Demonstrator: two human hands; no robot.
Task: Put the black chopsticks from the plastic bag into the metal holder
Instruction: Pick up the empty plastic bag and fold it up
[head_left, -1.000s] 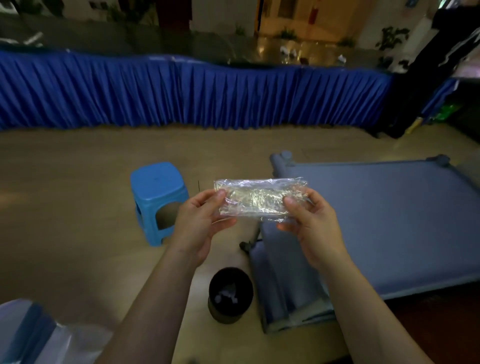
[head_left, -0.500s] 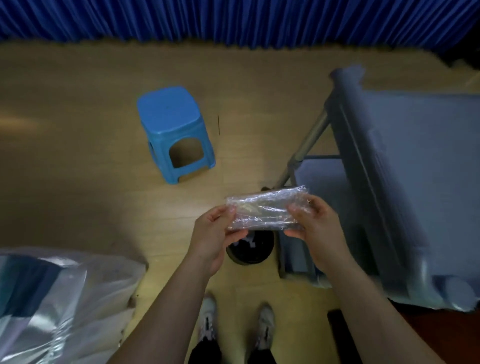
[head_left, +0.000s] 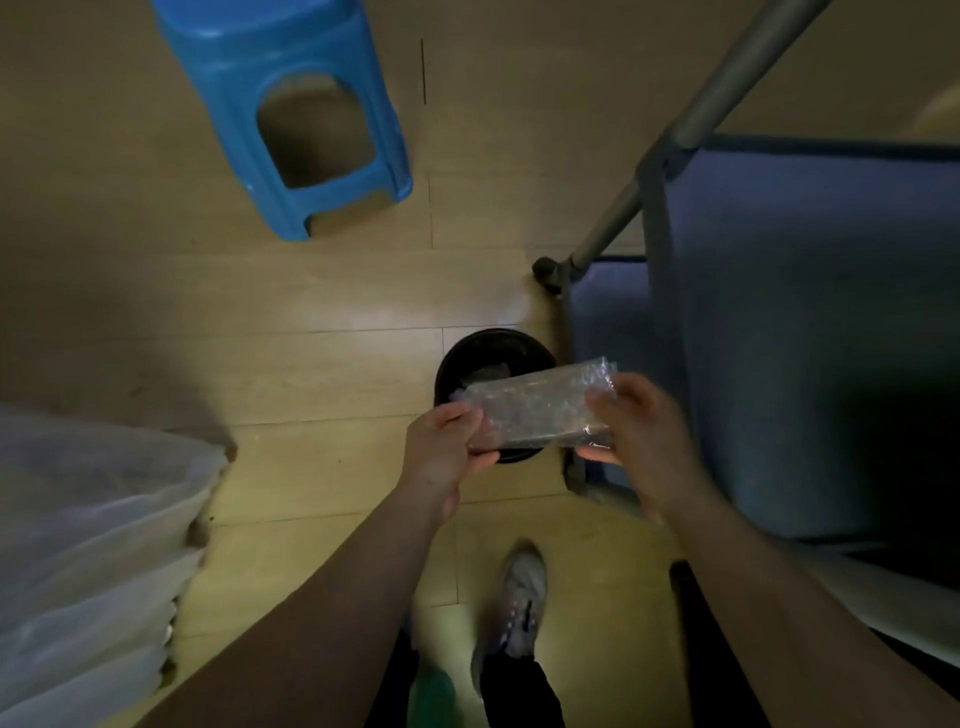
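A: A crumpled clear plastic bag is held stretched between both hands, directly above a round black bin on the pale wooden floor. The left end is pinched by the left hand, thumb under, fingers curled over.

B: And the right end is gripped by the right hand, fingers folded round the crinkled edge. No black chopsticks can be made out inside the bag; it looks flat and empty, though the film is too reflective for that to be settled.

A: No metal holder can be seen either. Only a blue plastic stool, a grey folding cot and white translucent sacks are in view.

B: Then the risk is plain. If chopsticks are left inside and the bag is let go here, they would be lost into the bin.

A: A tilt toward an open end could do it too: thin sticks would slide straight out.
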